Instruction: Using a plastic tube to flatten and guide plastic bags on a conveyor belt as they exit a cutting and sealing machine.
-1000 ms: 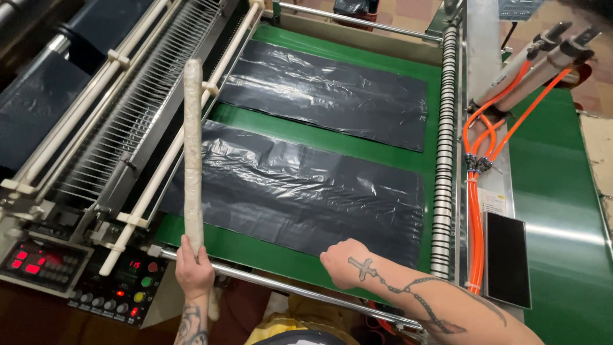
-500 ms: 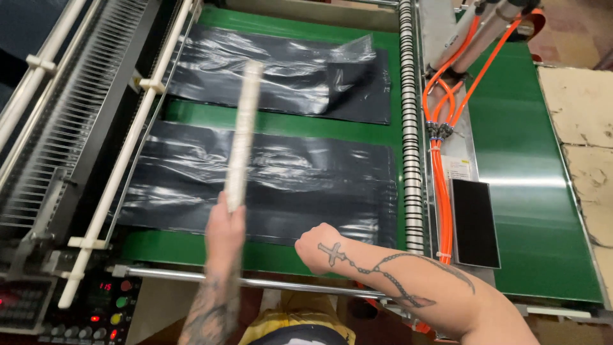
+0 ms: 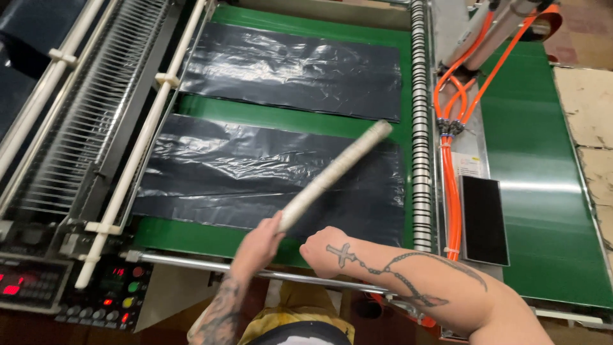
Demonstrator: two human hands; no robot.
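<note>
While my left hand (image 3: 258,239) clamps one end of the long pale cardboard tube (image 3: 333,174), stiff and light, my right hand (image 3: 325,250) stays fisted, empty, beside the black plastic sheet (image 3: 255,176)

Pale cardboard tube (image 3: 333,174): long, slim, off-white with faint spiral winding, slightly motion-blurred. Near end gripped in left hand (image 3: 258,237), far end pointing toward 1–2 o'clock, raised above belt. Tube slants across right half of near black plastic sheet (image 3: 255,172), flat, glossy, wrinkled, lying lengthwise on green conveyor belt (image 3: 281,116). Right hand (image 3: 325,249), closed in fist, rests at sheet's near edge, at 4 o'clock from tube's gripped end.
</note>
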